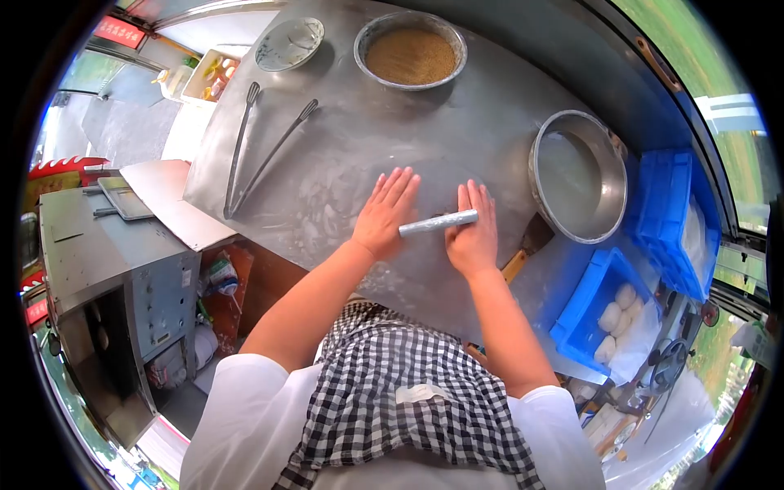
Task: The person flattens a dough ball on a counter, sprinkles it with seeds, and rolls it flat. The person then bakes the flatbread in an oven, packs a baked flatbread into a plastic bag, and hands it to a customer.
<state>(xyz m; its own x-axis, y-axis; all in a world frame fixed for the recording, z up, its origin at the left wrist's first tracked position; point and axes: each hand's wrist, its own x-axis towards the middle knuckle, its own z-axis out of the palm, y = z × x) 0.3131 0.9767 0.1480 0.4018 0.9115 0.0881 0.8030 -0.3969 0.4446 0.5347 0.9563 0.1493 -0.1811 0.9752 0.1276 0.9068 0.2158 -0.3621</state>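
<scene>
A short silvery rod (438, 222) lies aslant between the two hands over the bench (408, 122), one end at the left hand (388, 214), whose fingers are open and straight, the other across the right hand (474, 233), whose fingers are also straight, though I cannot tell whether its thumb grips. From the rod, a bowl of brown grains (410, 57) stands at twelve o'clock, tongs (240, 155) lie at ten, and a wooden-handled scraper (514, 265) rests between three and four.

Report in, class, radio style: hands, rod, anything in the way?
Left hand, right hand: fingers extended. Silvery rod spanning the gap between them. Scraper beside right wrist, possibly in the way.
</scene>
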